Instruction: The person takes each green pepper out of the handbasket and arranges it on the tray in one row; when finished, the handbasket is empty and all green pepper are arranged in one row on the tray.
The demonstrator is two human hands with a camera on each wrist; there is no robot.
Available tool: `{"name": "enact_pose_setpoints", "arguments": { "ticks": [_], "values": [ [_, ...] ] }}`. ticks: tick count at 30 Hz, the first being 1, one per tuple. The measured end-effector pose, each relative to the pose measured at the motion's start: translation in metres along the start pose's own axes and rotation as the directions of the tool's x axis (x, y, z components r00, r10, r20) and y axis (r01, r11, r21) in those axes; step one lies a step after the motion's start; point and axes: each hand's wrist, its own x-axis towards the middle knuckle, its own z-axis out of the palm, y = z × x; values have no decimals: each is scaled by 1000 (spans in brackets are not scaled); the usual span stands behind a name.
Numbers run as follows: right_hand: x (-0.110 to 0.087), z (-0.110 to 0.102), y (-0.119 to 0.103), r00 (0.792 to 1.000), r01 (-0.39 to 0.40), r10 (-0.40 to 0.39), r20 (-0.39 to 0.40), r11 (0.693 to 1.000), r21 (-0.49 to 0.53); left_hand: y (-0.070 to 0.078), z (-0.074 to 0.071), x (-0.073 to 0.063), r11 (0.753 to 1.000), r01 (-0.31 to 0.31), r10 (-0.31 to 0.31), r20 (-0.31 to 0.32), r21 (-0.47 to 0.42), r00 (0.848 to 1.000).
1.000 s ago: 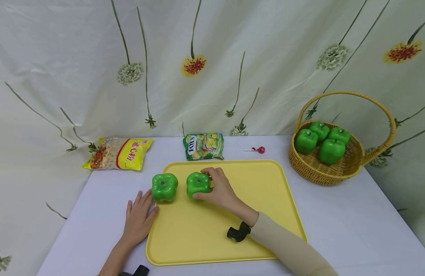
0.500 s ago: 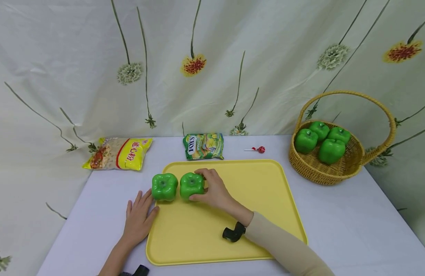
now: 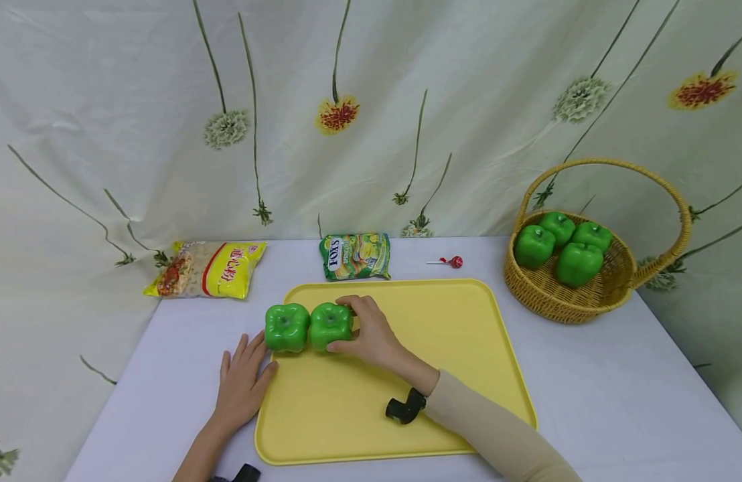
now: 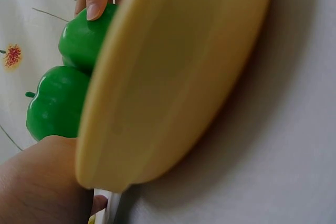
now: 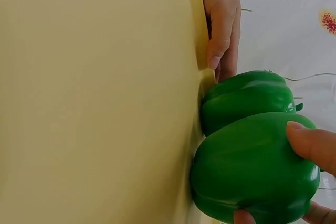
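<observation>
Two green bell peppers sit side by side at the back left of a yellow tray point(image 3: 377, 415). My right hand point(image 3: 371, 335) grips the right-hand bell pepper point(image 3: 330, 325), thumb on its near side and fingers on the far side. The other bell pepper point(image 3: 286, 327) stands against it, near the tray's left rim. Flat beside that rim lies my left hand point(image 3: 241, 381), fingers straight, its fingertips close to the left pepper. In the right wrist view the thumb point(image 5: 315, 142) presses on the gripped pepper.
A wicker basket point(image 3: 546, 304) with several green peppers stands at the back right. Behind the tray lie a green candy bag point(image 3: 355, 256) and a red lollipop point(image 3: 455, 262). A yellow food packet point(image 3: 208, 269) is at the back left. White cloth point(image 3: 618, 402) covers the table.
My right hand has moved left with its bell pepper, narrowing the gap until it meets the left pepper. The left hand has stayed in place.
</observation>
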Motion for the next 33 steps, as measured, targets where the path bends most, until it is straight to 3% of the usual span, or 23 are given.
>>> {"name": "enact_pose_setpoints", "arguments": {
  "ticks": [13,20,26,33],
  "values": [
    [-2,-3,-1,1000,9,-8,6,999,-44,1,0,2,1000,12,-12,15,7,1000],
    [-7,-18,-6,1000,7,-7,10,998,-65,0,1,2,1000,23,-23,19,5,1000],
    [-18,-47,2,999,44,-44,-10,999,-13,0,2,1,1000,2,-2,5,-2,1000],
    [-38,-105,27,996,14,-13,-88,1000,7,2,0,1,1000,7,-7,12,3,1000]
  ]
}}
